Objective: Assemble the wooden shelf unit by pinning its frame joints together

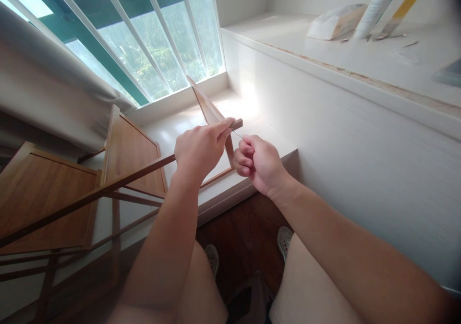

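Note:
A long brown wooden bar (pixel 137 174) runs from the lower left up to the middle of the view. My left hand (pixel 201 149) is closed around it near its far end, thumb and forefinger by the tip. Close beside it, my right hand (pixel 259 164) is curled into a fist around a thin metal rod (pixel 236 134), perhaps a hex key. The rod's far tip meets the bar by my left fingers; the rest is hidden in my right hand. Behind both hands, a wood-framed panel (pixel 209 107) stands tilted on the pale ledge.
Two wooden panels (pixel 131 151) (pixel 50 194) joined to dark bars stand at the left. On the raised white counter (pixel 288 31) lie a plastic bag (pixel 336 22), a white tube (pixel 376 12), a yellow-handled brush (pixel 399 14) and small metal pieces. A barred window (pixel 162 41) is ahead.

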{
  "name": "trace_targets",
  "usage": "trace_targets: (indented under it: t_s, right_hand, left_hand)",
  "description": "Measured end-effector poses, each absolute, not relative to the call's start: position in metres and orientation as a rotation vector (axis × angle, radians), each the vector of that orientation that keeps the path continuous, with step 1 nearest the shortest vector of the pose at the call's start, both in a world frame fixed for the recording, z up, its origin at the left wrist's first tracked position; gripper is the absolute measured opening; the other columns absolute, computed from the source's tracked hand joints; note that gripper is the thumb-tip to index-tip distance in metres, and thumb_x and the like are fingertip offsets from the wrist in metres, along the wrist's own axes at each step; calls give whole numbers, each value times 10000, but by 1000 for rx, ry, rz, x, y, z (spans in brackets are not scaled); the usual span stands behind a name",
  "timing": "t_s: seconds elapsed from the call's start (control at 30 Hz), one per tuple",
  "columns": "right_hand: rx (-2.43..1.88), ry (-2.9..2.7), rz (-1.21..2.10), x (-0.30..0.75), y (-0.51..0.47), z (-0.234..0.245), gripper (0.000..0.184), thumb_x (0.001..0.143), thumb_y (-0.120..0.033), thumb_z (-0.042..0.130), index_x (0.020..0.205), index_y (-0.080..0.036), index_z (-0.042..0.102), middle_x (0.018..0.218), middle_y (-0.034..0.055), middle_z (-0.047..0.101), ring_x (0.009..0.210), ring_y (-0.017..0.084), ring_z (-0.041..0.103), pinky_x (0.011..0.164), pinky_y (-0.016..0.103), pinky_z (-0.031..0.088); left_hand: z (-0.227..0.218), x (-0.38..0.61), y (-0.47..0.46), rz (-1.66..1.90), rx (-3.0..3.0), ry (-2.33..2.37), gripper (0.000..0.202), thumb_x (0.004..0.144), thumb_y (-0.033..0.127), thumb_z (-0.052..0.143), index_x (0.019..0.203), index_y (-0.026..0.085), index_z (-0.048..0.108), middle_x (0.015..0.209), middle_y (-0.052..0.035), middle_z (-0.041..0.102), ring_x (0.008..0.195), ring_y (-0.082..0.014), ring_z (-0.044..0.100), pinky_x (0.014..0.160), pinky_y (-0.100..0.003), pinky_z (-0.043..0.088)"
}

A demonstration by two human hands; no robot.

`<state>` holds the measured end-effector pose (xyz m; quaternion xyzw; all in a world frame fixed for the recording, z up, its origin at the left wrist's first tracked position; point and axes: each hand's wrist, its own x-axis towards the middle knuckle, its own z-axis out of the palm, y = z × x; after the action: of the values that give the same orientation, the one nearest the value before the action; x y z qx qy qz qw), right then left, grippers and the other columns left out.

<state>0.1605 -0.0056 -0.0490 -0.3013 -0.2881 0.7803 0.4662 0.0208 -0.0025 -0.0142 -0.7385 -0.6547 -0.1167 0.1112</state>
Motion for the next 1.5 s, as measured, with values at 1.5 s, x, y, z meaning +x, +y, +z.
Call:
trace_targets:
  t_s: [1.5]
  right_hand:
    - [-1397, -2140, 335, 177, 3, -55, 412, 1022, -356, 339, 683, -204, 516, 616, 33, 518, 556, 156, 411, 586, 325, 189]
  left_hand:
    - [-12, 22, -3, -364, -2190, -1971, 380, 1000, 477, 368, 1275, 478, 631, 951, -12, 764, 785, -247, 666, 661, -348, 398]
